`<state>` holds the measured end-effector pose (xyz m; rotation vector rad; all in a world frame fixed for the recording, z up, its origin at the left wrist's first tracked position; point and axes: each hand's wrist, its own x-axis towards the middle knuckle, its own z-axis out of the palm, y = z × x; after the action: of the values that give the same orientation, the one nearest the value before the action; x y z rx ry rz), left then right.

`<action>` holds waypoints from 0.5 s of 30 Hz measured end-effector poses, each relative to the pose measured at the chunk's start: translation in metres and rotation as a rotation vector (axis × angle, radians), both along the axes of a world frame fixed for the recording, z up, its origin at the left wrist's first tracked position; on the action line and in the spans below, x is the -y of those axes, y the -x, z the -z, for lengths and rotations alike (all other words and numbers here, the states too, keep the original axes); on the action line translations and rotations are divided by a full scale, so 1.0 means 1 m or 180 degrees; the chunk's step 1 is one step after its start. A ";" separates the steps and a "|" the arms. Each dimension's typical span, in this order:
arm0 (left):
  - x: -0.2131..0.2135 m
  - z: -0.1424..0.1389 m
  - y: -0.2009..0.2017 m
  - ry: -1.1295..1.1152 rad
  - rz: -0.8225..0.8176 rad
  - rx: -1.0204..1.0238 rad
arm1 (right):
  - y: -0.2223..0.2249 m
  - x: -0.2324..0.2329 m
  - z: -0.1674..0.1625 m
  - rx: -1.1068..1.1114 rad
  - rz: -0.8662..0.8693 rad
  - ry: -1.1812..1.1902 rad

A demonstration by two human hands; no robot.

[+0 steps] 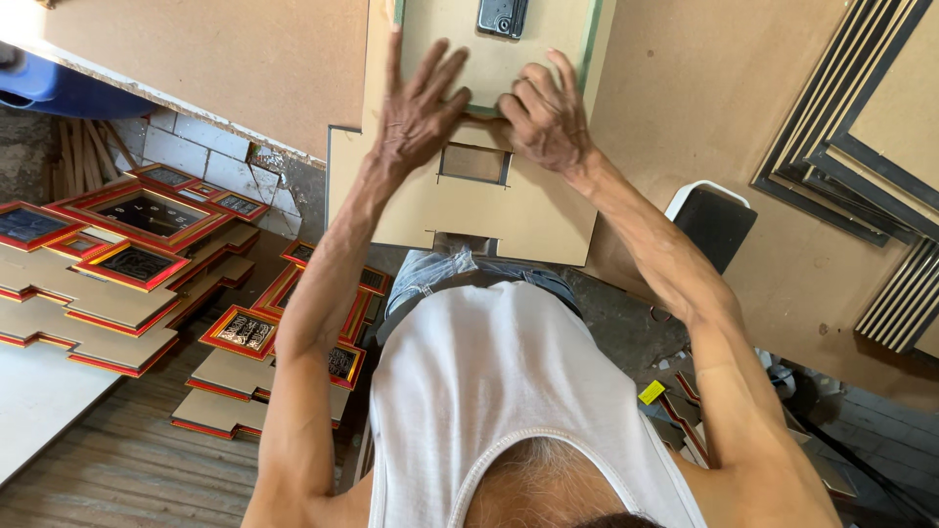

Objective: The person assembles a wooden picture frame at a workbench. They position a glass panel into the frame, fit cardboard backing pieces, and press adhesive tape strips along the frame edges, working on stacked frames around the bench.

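Observation:
My left hand (416, 108) lies flat with fingers spread on a tan fibreboard panel (548, 210) that has a small rectangular cut-out (473, 163). My right hand (546, 117) rests beside it, fingers curled over the lower edge of a green-edged board (489, 59) lying on top of the panel. A dark phone-like object (502, 16) sits on that upper board, beyond my fingertips. Both hands press on the boards; neither grips anything.
The brown workbench (685, 88) carries stacks of dark-edged boards (861, 127) at the right. A black-and-white stool (714, 220) stands at the bench edge. On the wooden floor at the left lie piles of red-and-gold framed cut boards (127, 264), another stack (245, 362) nearer me.

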<state>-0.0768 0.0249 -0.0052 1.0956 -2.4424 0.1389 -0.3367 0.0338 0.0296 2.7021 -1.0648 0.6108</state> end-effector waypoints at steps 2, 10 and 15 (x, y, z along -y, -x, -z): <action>0.000 0.004 0.013 0.0316 0.0070 0.0343 | -0.013 0.002 0.003 -0.0061 0.0018 0.0056; 0.003 0.024 -0.038 -0.0249 -0.0239 -0.0106 | 0.028 -0.016 -0.016 -0.0084 0.0152 -0.0060; -0.023 0.023 -0.088 0.0105 -0.0711 0.0028 | 0.035 -0.042 -0.019 -0.0200 0.0570 0.0263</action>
<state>0.0113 0.0483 -0.0278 1.3531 -2.3103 0.2537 -0.3718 0.0760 0.0482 2.5039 -1.2200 0.5234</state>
